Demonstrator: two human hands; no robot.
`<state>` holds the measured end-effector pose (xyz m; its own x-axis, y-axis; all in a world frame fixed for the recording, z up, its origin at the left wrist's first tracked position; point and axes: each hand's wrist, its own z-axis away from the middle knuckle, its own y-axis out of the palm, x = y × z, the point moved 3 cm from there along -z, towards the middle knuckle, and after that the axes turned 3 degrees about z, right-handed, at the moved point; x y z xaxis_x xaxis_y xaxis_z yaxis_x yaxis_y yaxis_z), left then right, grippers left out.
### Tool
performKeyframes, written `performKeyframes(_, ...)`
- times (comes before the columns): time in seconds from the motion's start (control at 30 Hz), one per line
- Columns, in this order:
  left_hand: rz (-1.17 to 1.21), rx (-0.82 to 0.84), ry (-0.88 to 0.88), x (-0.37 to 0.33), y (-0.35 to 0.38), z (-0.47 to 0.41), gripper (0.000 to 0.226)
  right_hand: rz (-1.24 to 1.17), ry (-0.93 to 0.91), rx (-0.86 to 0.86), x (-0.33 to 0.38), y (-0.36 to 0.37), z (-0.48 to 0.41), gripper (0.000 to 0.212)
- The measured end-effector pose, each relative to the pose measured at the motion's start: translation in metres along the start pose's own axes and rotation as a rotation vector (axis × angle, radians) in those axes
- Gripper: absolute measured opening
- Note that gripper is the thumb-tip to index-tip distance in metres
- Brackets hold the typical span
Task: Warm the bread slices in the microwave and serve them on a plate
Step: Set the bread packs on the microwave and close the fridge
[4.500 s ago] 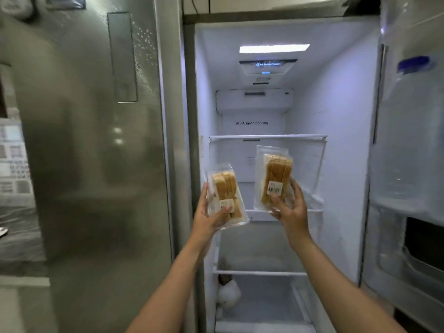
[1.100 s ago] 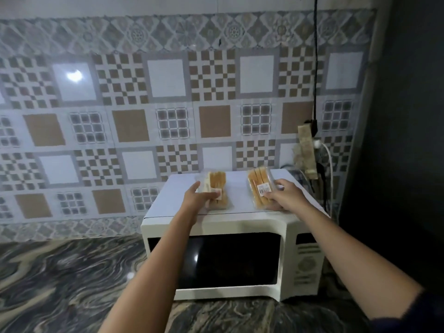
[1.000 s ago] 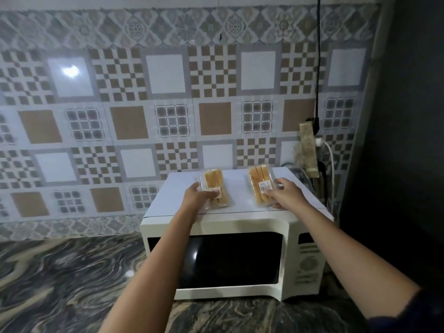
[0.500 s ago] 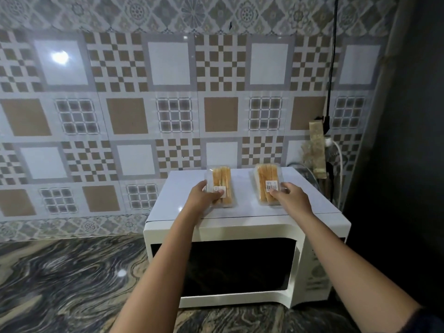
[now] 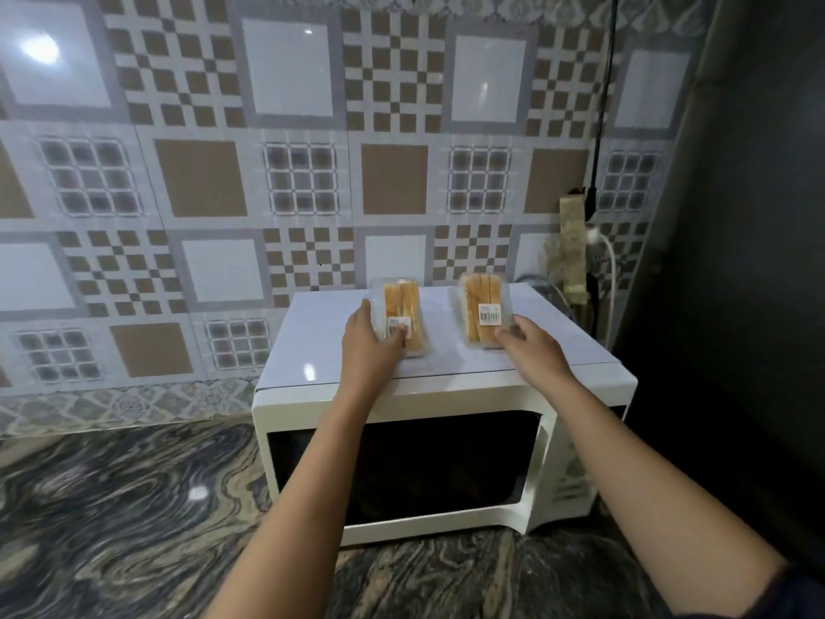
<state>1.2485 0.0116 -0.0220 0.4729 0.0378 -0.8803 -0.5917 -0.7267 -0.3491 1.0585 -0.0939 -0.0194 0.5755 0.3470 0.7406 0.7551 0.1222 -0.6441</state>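
Two clear plastic packs of bread slices lie on top of a white microwave whose dark door is closed. My left hand grips the near end of the left bread pack, thumb over its label. My right hand holds the near right corner of the right bread pack with its fingertips. Both packs rest flat on the microwave top. No plate is in view.
The microwave stands on a dark marbled counter against a patterned tile wall. A power strip with a black cable and a white plug hangs at the wall right of the microwave. A dark surface borders the right side.
The two packs went from the fridge to the microwave top. In the last second they were laid flat there, and my view moved closer; both hands stay on the packs.
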Motion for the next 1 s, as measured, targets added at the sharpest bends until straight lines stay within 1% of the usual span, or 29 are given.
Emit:
performKeyframes(0.1, -0.04, 0.0, 0.008, -0.005, -0.003, 0.012, 0.057, -0.055, 0.017, 0.026, 0.001, -0.008, 0.022, 0.038)
performKeyframes(0.2, -0.052, 0.007, -0.038, -0.013, -0.011, 0.034, 0.055, -0.002, 0.047, 0.074, -0.006, -0.022, 0.05, 0.051)
performKeyframes(0.23, -0.059, 0.01, -0.05, -0.017, -0.014, 0.043, 0.054, 0.023, 0.048, 0.087, -0.008, -0.029, 0.062, 0.052)
performKeyframes(0.3, -0.066, 0.015, -0.075, -0.025, -0.019, 0.064, 0.049, 0.033, 0.052, 0.088, -0.014, -0.047, 0.086, 0.048)
performKeyframes(0.37, -0.07, 0.019, -0.087, -0.035, -0.022, 0.09, 0.048, 0.003, 0.059, 0.057, -0.019, -0.07, 0.115, 0.04)
performKeyframes(0.47, -0.07, 0.05, -0.032, -0.062, -0.021, 0.138, 0.051, -0.018, 0.05, -0.016, -0.028, -0.113, 0.169, 0.031)
performKeyframes(0.53, -0.069, 0.109, 0.029, -0.083, -0.013, 0.175, 0.052, -0.006, 0.059, -0.072, -0.036, -0.145, 0.21, 0.027)
performKeyframes(0.63, -0.071, 0.192, 0.132, -0.117, 0.001, 0.241, 0.052, 0.01, 0.096, -0.11, -0.054, -0.188, 0.281, 0.024)
performKeyframes(0.73, -0.016, 0.311, 0.189, -0.151, 0.023, 0.316, 0.042, 0.05, 0.142, -0.166, -0.077, -0.228, 0.359, 0.021)
performKeyframes(0.77, 0.004, 0.36, 0.203, -0.16, 0.032, 0.341, 0.04, 0.063, 0.164, -0.198, -0.086, -0.241, 0.384, 0.02)
performKeyframes(0.9, 0.083, 0.598, 0.278, -0.203, 0.076, 0.449, 0.048, 0.104, 0.287, -0.341, -0.122, -0.312, 0.498, 0.019)
performKeyframes(1.0, 0.138, 0.705, 0.349, -0.246, 0.105, 0.521, 0.044, 0.129, 0.385, -0.453, -0.142, -0.369, 0.574, 0.018)
